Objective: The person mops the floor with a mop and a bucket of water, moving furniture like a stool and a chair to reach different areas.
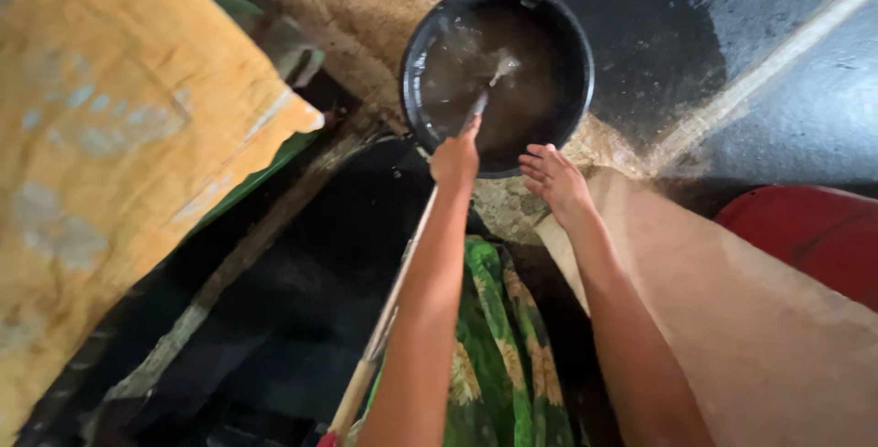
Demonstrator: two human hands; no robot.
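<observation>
A round black plastic basin (498,76) of murky brown water sits on the wet dark floor (777,35), straight ahead of the person. The left hand (455,159) is closed in a fist around a thin grey stick-like tool (477,108) whose tip dips into the water, arm stretched straight forward. The right hand (555,182) hovers just beside the basin's near rim, fingers spread and empty, palm down. A long pale wooden handle (384,337) runs under the left arm, above green patterned cloth (498,337). An orange cloth (119,136) hangs left, a red plastic object (814,232) lies right
</observation>
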